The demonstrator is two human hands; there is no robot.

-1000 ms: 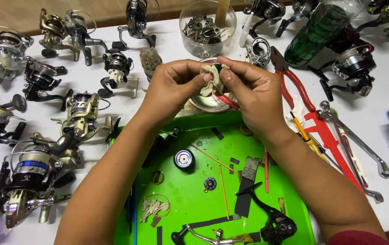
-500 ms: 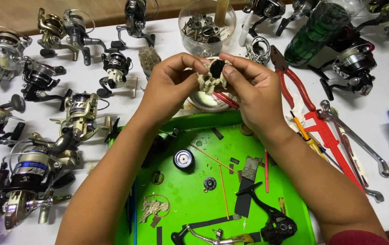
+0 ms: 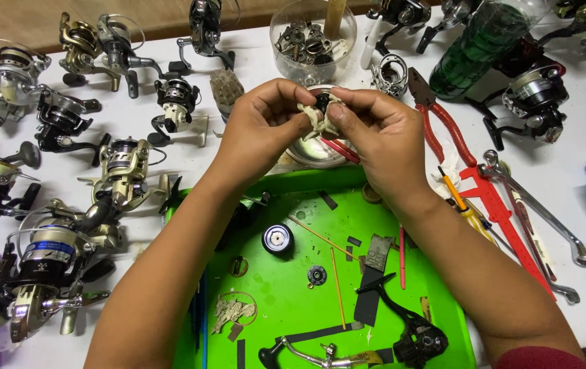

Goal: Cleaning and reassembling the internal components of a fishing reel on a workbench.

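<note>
My left hand (image 3: 265,123) and my right hand (image 3: 375,133) meet above a small metal bowl (image 3: 310,154) at the far edge of the green tray (image 3: 286,301). Between the fingertips of both hands sits a small dark round reel part (image 3: 321,102) wrapped in a crumpled beige cloth (image 3: 317,119). Both hands pinch the cloth and the part together. Most of the part is hidden by the cloth and my fingers.
Several fishing reels (image 3: 122,171) crowd the white table on the left and along the back. A clear jar of metal parts (image 3: 312,37) stands behind my hands. Red pliers (image 3: 443,123), a spanner (image 3: 539,212) and a green bottle (image 3: 477,41) lie right. A black knob (image 3: 278,239), small gear (image 3: 317,275) and reel handle (image 3: 409,328) rest on the tray.
The cloth-wrapped part has been turned between my fingers, so the dark part now shows at the top. Both hands stayed in nearly the same place above the bowl.
</note>
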